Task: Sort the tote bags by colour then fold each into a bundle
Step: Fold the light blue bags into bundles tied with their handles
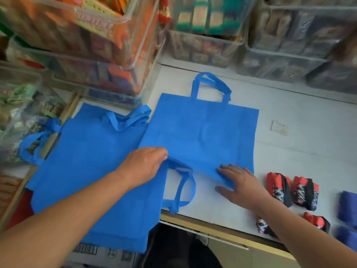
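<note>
My right hand point(239, 182) lies open on the spread blue fabric tote bag point(199, 132). My left hand point(143, 165) touches the blue bag stack point(92, 161); grip unclear.

Up and left of the grip of the left hand point(144, 167) stand stacked clear plastic bins point(92, 35) packed with orange and yellow packets. Far beyond the grip, at the back of the white tabletop point(309, 151), clear plastic tubs point(206, 41) hold green-and-gold and dark wrapped goods. A small pale card point(279, 128) lies flat well to its right.
</note>
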A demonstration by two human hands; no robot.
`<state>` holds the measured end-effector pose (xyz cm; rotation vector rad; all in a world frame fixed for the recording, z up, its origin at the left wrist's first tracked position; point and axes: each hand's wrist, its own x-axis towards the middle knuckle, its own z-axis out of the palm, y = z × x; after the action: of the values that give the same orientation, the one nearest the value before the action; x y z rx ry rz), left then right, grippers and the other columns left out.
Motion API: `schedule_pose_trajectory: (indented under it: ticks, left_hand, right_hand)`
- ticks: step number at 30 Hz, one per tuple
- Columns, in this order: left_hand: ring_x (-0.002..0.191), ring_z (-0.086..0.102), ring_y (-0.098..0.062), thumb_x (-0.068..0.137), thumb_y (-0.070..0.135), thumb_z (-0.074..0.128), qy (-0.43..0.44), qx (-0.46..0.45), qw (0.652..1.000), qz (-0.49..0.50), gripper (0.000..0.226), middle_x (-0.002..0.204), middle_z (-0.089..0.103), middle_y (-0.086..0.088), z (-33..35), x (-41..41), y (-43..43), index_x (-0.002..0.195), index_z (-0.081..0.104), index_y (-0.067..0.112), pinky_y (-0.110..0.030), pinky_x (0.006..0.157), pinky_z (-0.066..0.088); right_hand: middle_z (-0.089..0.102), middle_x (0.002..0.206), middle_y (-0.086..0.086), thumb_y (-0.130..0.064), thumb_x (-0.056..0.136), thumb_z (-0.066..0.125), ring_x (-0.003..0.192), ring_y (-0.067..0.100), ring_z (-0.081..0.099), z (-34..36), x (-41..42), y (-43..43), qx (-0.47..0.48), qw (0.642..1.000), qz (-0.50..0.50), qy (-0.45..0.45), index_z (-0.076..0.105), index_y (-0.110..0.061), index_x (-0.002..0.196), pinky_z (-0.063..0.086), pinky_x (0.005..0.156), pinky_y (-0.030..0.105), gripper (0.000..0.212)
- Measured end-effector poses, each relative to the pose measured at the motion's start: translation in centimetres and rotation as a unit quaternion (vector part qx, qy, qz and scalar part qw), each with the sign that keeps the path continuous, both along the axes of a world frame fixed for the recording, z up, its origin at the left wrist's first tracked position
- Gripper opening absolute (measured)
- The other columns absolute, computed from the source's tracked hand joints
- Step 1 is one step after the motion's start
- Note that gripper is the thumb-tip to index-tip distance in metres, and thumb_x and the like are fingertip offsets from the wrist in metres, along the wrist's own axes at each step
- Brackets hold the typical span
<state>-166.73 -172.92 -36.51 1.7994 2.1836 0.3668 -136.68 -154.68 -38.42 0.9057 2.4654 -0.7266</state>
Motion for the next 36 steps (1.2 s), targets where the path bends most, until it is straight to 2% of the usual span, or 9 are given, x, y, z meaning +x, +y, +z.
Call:
schedule_pose_trajectory:
  ticks: [3,8,13,18,22,26,31,33,36]
  left_hand:
    - [0.076,0.062,-0.021,0.101,0.044,0.038,-0.024,0.05,0.998,0.033,0.025,0.087,0.066,0.009,3.0,-1.0,0.7,0.097,0.056,0.027,-0.036,0.062,0.051]
    - [0.075,0.057,-0.002,0.099,0.041,0.049,-0.125,0.063,0.987,0.084,0.022,0.08,0.062,0.013,4.6,-4.1,2.8,0.095,0.064,0.026,-0.037,0.07,0.052]
    - [0.114,0.061,-0.032,0.093,0.033,0.071,0.043,0.006,0.996,0.082,0.032,0.121,0.067,-0.005,2.8,-4.4,8.3,0.12,0.066,0.017,-0.047,0.095,0.051]
    - [0.157,0.018,-0.03,0.097,0.05,0.058,0.157,-0.103,0.978,-0.095,0.067,0.169,0.025,-0.005,-1.6,-1.5,11.2,0.155,0.042,0.022,-0.054,0.125,0.005]
    - [0.155,-0.025,-0.024,0.09,0.068,-0.003,0.121,-0.227,0.964,-0.072,0.076,0.169,-0.022,0.006,-6.1,-1.4,10.7,0.161,-0.009,0.04,-0.057,0.123,-0.016]
    - [0.158,-0.011,-0.029,0.098,0.067,0.017,0.118,-0.195,0.972,-0.064,0.072,0.172,-0.009,0.003,-8.9,-1.6,9.6,0.163,0.006,0.04,-0.068,0.122,-0.002]
    - [0.149,-0.039,-0.024,0.088,0.085,0.027,0.08,-0.206,0.966,-0.135,0.09,0.165,-0.035,0.006,-8.0,-2.9,9.2,0.159,-0.013,0.048,-0.064,0.119,-0.019]
    - [0.155,-0.027,-0.022,0.086,0.085,0.037,0.049,-0.166,0.967,-0.185,0.088,0.169,-0.024,0.005,-7.6,-4.8,8.0,0.16,0.005,0.05,-0.059,0.122,-0.015]
    - [0.154,0.029,-0.028,0.091,0.068,0.055,0.074,-0.05,0.962,-0.256,0.062,0.166,0.032,-0.004,-7.8,-6.8,6.3,0.143,0.056,0.034,-0.064,0.12,0.023]
  right_hand:
    - [0.061,0.128,-0.021,-0.045,0.098,0.061,0.12,0.002,0.056,4.2,0.1,1.9,-0.089,0.991,-0.09,0.038,0.067,-0.031,0.13,0.035,0.102,0.014,0.036]
    - [0.077,0.092,-0.008,-0.031,0.098,0.067,0.087,0.01,0.069,8.3,1.5,5.6,-0.229,0.926,-0.272,0.126,0.077,-0.022,0.1,0.05,0.082,0.031,0.014]
    - [0.071,0.091,-0.002,-0.038,0.099,0.063,0.086,0.026,0.067,2.7,-1.1,6.4,-0.078,0.914,-0.372,0.14,0.066,-0.019,0.101,0.053,0.071,0.037,0.019]
    - [0.06,0.087,0.001,-0.045,0.096,0.061,0.078,0.02,0.057,-0.9,-2.9,9.4,0.019,0.91,-0.405,0.085,0.053,-0.018,0.088,0.038,0.059,0.035,0.029]
    - [0.055,0.113,0.002,-0.053,0.09,0.067,0.104,0.026,0.053,-3.3,-3.9,10.4,0.087,0.919,-0.383,0.014,0.058,-0.021,0.11,0.045,0.076,0.04,0.039]
    - [0.044,0.152,0.018,-0.044,0.095,0.061,0.141,0.041,0.038,-5.1,-5.7,7.5,0.284,0.924,-0.236,0.097,0.048,-0.014,0.148,0.03,0.116,0.055,0.062]
    - [0.017,0.171,0.002,-0.068,0.099,0.032,0.158,0.032,0.012,-8.4,-6.7,3.1,0.217,0.97,-0.093,0.066,0.024,-0.037,0.161,0.011,0.125,0.057,0.07]
    - [0.014,0.171,0.001,-0.07,0.099,0.028,0.158,0.03,0.007,-8.7,-6.5,3.1,0.223,0.969,-0.091,0.054,0.019,-0.039,0.162,0.009,0.126,0.057,0.07]
    - [0.01,0.172,0.001,-0.071,0.099,0.024,0.159,0.028,0.003,-8.7,-6.6,3.5,0.216,0.972,-0.083,0.036,0.016,-0.04,0.162,0.006,0.126,0.056,0.071]
